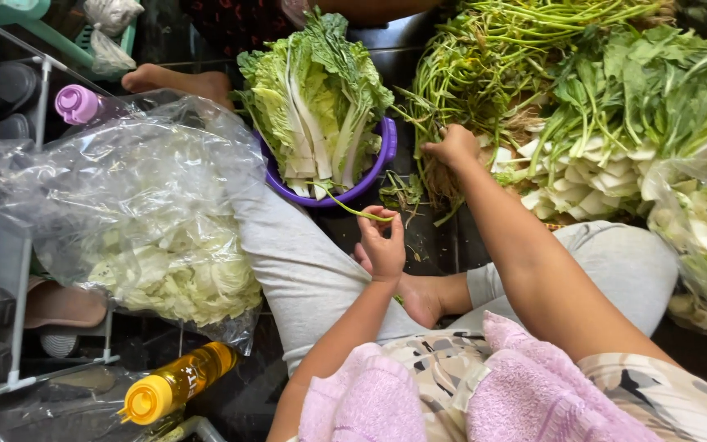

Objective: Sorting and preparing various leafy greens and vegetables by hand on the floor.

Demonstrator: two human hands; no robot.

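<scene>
Most of the greens are waiting untrimmed: a big heap of leafy bunches [615,106] with pale cut stems is lying at the far right of the dark floor [431,241], beside a tangle of long thin-stemmed greens [484,65] at the far middle. Judging by that heap, the sorting is looking less than half done. At the left edge a large clear plastic bag [124,205] is slumping on the person's grey-clad leg, already holding a good lot of pale torn leaves; a second bag [705,237] at the right edge is holding white stem pieces. Between them a purple basin [382,160] is standing on the floor, filled with upright halved cabbage leaves [312,98]. The right hand [453,147] is reaching into the base of the thin-stemmed tangle, fingers clenching on stalks. The left hand [380,245], near the basin's front rim, is pinching a single green stem [362,213] between fingertips. A yellow-capped bottle [177,383] is lying at the near left.
</scene>
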